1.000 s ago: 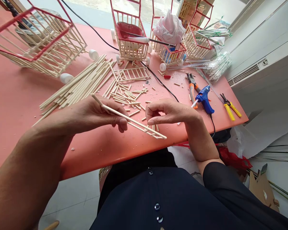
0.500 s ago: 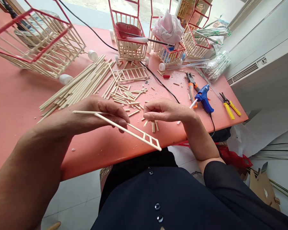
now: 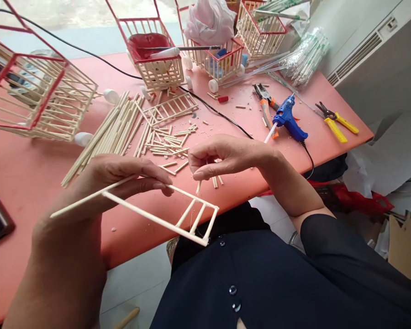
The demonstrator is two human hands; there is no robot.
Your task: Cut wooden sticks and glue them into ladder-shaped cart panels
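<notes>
A ladder-like frame of pale wooden sticks (image 3: 142,211) is pinched in my left hand (image 3: 133,176). It tilts over the table's front edge, its long side rails joined by a few short rungs at the right end. My right hand (image 3: 222,157) is closed, thumb against the curled fingers, just right of the frame. A short wooden stick (image 3: 198,186) pokes out below those fingertips; its upper end is hidden. Beyond both hands lie loose cut short sticks (image 3: 169,144) and a finished stick panel (image 3: 171,109) with several rungs.
Long sticks (image 3: 106,132) lie at left, near a red-rimmed stick cart (image 3: 63,100). More carts (image 3: 160,75) stand along the back. At right are a blue glue gun (image 3: 289,121), orange-handled pliers (image 3: 265,107) and yellow-handled wire strippers (image 3: 337,123). A black cable (image 3: 219,112) crosses the pink table (image 3: 130,237).
The view has shifted. My left hand has turned the stick frame, so its rungs show more broadly. My right hand stays closed, and the short stick under its fingertips now points straighter down.
</notes>
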